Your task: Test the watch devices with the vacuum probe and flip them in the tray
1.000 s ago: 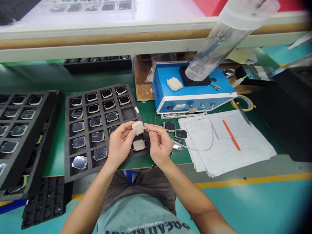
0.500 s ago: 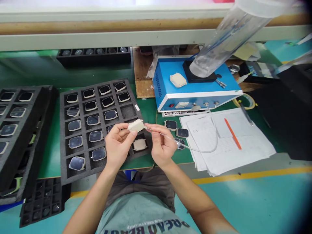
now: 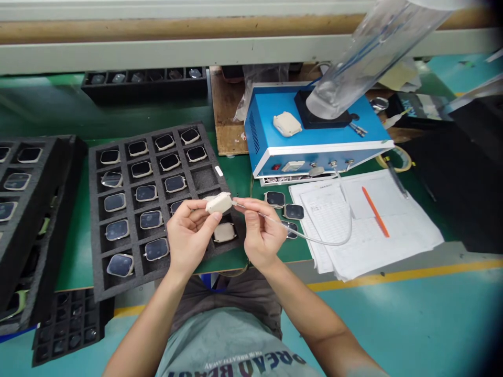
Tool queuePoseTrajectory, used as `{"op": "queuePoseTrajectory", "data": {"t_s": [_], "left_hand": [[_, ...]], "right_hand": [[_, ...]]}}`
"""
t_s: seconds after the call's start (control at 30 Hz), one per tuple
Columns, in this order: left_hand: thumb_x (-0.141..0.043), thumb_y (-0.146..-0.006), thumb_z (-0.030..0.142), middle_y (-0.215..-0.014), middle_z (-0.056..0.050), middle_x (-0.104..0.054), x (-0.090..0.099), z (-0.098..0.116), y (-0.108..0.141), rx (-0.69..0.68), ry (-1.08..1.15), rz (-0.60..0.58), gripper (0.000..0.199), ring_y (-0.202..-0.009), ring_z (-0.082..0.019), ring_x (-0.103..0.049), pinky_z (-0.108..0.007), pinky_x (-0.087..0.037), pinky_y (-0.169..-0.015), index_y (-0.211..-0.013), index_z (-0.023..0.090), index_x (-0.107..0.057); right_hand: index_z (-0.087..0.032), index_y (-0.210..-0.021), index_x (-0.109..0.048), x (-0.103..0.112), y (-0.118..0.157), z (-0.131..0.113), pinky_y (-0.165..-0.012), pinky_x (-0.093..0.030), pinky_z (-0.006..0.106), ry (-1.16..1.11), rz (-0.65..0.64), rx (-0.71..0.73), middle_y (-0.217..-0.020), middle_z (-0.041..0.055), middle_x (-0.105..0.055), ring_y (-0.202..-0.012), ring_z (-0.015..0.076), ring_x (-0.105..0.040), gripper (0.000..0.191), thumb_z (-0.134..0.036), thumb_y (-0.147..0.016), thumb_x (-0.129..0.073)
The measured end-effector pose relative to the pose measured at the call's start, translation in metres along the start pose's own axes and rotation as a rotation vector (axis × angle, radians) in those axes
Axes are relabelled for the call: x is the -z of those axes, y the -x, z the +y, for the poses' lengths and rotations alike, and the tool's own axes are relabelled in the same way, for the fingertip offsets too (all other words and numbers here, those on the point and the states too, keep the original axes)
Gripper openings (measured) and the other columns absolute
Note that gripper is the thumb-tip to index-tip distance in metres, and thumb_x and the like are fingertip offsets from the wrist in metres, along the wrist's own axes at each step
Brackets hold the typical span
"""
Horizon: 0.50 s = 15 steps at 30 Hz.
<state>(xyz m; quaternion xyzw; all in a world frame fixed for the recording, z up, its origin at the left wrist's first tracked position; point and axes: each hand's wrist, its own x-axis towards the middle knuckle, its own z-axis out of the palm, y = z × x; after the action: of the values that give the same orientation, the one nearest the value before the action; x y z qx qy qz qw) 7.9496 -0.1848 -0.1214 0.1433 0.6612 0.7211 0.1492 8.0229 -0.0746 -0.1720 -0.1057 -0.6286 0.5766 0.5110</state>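
My left hand (image 3: 189, 233) pinches a cream watch case (image 3: 219, 203) on edge over the right side of a dark foam tray (image 3: 96, 209). My right hand (image 3: 264, 230) holds the end of a thin clear tube (image 3: 326, 242) between thumb and fingers. Its tip meets the right end of the case; whether it goes in, I cannot tell. The tube loops back to the front of a blue box (image 3: 322, 152). Several watches with dark faces fill many tray cells. Just below my hands another cream case (image 3: 225, 233) lies in the tray.
Three watches (image 3: 293, 211) lie right of my right hand. Papers with an orange pen (image 3: 375, 212) spread farther right. On the blue box are a cream case (image 3: 287, 124) and a clear cylinder (image 3: 353, 68). A second foam tray (image 3: 43, 209) stands at left.
The view has shifted slightly, so the trays sit a little farther left and the bench edge higher. Both hands keep their hold on the case and tube, with almost no movement.
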Motion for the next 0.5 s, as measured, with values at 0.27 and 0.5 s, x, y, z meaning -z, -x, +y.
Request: {"op": "queuePoseTrajectory", "data": {"t_s": [0.27, 0.5], "left_hand": [[-0.091, -0.074, 0.028, -0.095, -0.007, -0.084, 0.0001, -0.0004, -0.0013, -0.037, 0.007, -0.004, 0.033, -0.090, -0.023, -0.083, -0.029, -0.066, -0.080, -0.094, 0.019, -0.067], [-0.091, -0.075, 0.030, -0.095, -0.007, -0.084, 0.0013, -0.0016, -0.0009, -0.043, -0.014, -0.012, 0.033, -0.090, -0.024, -0.083, -0.030, -0.066, -0.080, -0.094, 0.019, -0.067]], "right_hand": [[-0.028, -0.112, -0.073, -0.0001, -0.0001, 0.0015, -0.088, -0.071, 0.043, -0.017, 0.001, 0.008, -0.111, 0.0054, -0.079, -0.105, 0.0223, -0.078, 0.017, -0.022, -0.104, -0.059], [-0.028, -0.111, -0.072, 0.0003, -0.0003, 0.0014, -0.088, -0.071, 0.044, 0.002, -0.009, -0.007, -0.111, 0.0059, -0.078, -0.105, 0.0231, -0.078, 0.016, -0.024, -0.104, -0.059]]}}
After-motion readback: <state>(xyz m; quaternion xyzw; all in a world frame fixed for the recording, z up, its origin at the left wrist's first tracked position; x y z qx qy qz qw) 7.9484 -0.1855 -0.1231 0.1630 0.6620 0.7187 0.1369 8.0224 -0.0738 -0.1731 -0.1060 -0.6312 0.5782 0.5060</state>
